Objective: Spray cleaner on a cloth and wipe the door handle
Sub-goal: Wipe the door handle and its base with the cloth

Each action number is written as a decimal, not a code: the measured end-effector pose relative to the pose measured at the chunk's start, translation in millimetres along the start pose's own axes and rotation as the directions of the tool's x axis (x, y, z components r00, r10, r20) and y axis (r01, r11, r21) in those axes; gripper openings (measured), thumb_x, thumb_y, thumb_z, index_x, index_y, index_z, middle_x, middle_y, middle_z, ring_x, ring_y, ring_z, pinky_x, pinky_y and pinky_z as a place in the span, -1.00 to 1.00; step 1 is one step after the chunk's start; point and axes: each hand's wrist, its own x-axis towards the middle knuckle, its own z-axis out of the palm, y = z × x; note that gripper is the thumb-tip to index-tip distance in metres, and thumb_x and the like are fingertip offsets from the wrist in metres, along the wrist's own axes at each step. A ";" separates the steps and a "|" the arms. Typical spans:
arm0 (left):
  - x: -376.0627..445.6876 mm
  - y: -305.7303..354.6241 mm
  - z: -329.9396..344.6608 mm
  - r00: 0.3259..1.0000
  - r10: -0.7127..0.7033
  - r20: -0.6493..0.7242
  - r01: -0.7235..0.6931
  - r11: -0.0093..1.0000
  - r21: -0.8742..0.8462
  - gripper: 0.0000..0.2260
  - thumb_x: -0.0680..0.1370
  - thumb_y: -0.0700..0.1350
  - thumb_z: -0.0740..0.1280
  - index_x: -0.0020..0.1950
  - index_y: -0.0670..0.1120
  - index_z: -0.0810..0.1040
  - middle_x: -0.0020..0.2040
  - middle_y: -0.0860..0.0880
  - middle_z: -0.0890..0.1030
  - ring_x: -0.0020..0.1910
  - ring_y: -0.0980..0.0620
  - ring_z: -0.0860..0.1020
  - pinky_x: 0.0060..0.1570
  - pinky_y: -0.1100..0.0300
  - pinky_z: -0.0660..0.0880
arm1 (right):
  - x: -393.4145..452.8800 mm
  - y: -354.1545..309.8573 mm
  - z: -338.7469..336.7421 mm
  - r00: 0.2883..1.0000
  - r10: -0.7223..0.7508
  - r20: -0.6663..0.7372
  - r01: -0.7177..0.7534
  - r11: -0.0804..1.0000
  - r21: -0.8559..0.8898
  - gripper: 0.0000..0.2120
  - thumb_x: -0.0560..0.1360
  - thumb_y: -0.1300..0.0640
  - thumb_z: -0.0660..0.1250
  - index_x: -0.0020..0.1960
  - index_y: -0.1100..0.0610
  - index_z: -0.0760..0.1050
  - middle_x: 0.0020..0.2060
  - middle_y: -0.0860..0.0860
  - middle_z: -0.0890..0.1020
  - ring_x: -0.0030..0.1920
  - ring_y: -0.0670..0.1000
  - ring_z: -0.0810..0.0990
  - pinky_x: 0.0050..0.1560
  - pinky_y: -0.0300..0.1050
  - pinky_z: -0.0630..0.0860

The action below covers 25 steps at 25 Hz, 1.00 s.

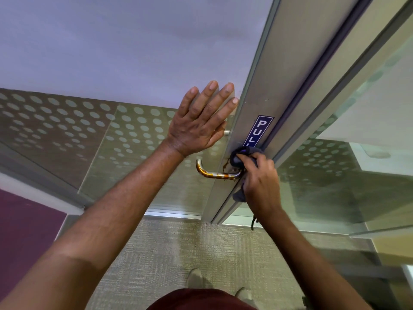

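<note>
Bracing the door, the left hand (pixel 201 121) lies flat and fully spread against the glass panel (pixel 138 130) just beside the aluminium door stile (pixel 257 104), holding nothing; judged purpose is to steady the leaf against wiping pressure. The right hand (pixel 260 184) is closed around a bunched dark grey cloth (pixel 240 156), pressed where the lever door handle (pixel 218 174) meets the stile, below the blue PULL sticker (pixel 260 128). Handle: steel, streaked with brown residue along the bar and at its base. No spray bottle visible.
</note>
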 end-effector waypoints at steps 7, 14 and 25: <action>-3.7 -2.3 2.4 1.000 -0.011 -0.007 0.011 1.000 0.023 -0.42 0.61 0.02 0.32 0.63 -0.06 0.36 0.65 -0.10 0.25 0.72 -0.13 0.04 0.69 -0.11 -0.02 | -4.7 -22.1 23.9 0.937 0.345 0.054 -0.331 0.829 0.450 -0.54 0.62 0.33 0.17 0.47 0.09 0.47 0.35 0.08 0.45 0.32 0.06 0.46 0.39 -0.04 0.44; -1.1 -2.9 2.6 1.000 0.016 -0.004 -0.016 1.000 0.024 -0.42 0.62 0.04 0.30 0.63 -0.07 0.35 0.67 -0.10 0.24 0.68 -0.16 0.14 0.68 -0.12 -0.02 | 3.0 -18.2 11.4 0.967 0.253 0.024 -0.253 0.950 0.181 -0.53 0.54 0.27 0.13 0.40 0.13 0.53 0.23 0.12 0.58 0.11 0.15 0.51 0.16 0.04 0.53; -3.0 -0.5 5.3 1.000 0.002 0.015 -0.002 1.000 0.025 -0.41 0.64 0.02 0.29 0.66 -0.07 0.31 0.74 -0.09 0.08 0.73 -0.13 -0.01 0.69 -0.12 -0.05 | 11.6 -15.4 4.7 0.990 -0.046 0.132 0.055 0.997 -0.059 -0.66 0.62 0.19 0.21 0.32 0.03 0.59 0.21 -0.01 0.58 0.06 0.11 0.48 -0.02 0.03 0.46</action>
